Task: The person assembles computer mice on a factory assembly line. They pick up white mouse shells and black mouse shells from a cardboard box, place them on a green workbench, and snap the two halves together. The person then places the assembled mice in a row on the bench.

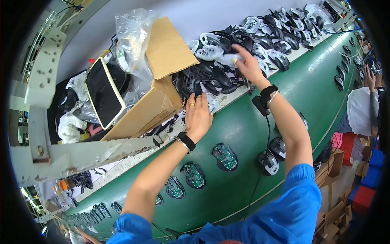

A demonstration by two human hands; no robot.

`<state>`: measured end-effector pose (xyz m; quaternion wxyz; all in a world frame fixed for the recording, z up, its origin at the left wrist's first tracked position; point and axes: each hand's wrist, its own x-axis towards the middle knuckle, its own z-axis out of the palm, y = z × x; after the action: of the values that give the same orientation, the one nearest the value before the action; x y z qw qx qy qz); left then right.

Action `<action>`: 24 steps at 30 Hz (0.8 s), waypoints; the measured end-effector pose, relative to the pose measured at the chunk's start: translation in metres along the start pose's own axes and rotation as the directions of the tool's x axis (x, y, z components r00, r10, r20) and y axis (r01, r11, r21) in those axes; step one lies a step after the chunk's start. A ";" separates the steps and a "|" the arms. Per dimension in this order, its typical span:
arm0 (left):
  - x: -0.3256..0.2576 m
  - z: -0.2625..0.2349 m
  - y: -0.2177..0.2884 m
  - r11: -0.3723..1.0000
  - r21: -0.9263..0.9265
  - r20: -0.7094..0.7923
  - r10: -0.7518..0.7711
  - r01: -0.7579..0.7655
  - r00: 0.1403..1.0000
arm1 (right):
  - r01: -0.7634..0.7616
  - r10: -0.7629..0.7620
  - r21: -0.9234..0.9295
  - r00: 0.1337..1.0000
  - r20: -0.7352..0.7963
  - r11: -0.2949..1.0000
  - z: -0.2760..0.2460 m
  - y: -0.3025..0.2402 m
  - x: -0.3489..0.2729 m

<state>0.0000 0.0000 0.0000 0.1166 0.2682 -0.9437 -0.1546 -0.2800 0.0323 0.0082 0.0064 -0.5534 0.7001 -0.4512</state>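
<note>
Picking mouse shells (215, 75) beside the box (142, 112), apparently; right hand (248, 67) half-open, left hand (198, 117) flatter, grips unclear; next needs pinching

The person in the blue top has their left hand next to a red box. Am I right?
Almost! The box is brown cardboard, not red, as the head view shows. The left hand is next to it, and the top is blue.

pale wall (219, 16) at the back | long green worktop (243, 130), kinda shiny, glare upper right | white ledge (300, 52) along its far side | pretty beat-up white metal frame (81, 157) on the left, paint chipping | pale floor (330, 196) lower right
</note>
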 end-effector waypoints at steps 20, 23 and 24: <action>0.030 -0.033 -0.014 -0.350 -0.870 0.443 -0.249 0.346 0.861 | -0.233 0.287 -0.234 0.929 0.233 0.944 0.017 -0.055 0.083; 0.031 -0.028 -0.015 -0.487 -0.782 0.501 -0.122 0.388 0.857 | -0.339 0.517 -0.442 0.764 0.386 0.830 0.033 -0.049 0.087; 0.030 -0.028 -0.014 -0.499 -0.769 0.507 -0.096 0.399 0.856 | -0.342 0.530 -0.459 0.756 0.384 0.820 0.040 -0.047 0.086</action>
<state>-0.0097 -0.0344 0.0250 0.1542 0.2588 -0.2793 -0.9117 -0.2568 -0.0587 0.0563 0.1911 -0.4592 0.8557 -0.1427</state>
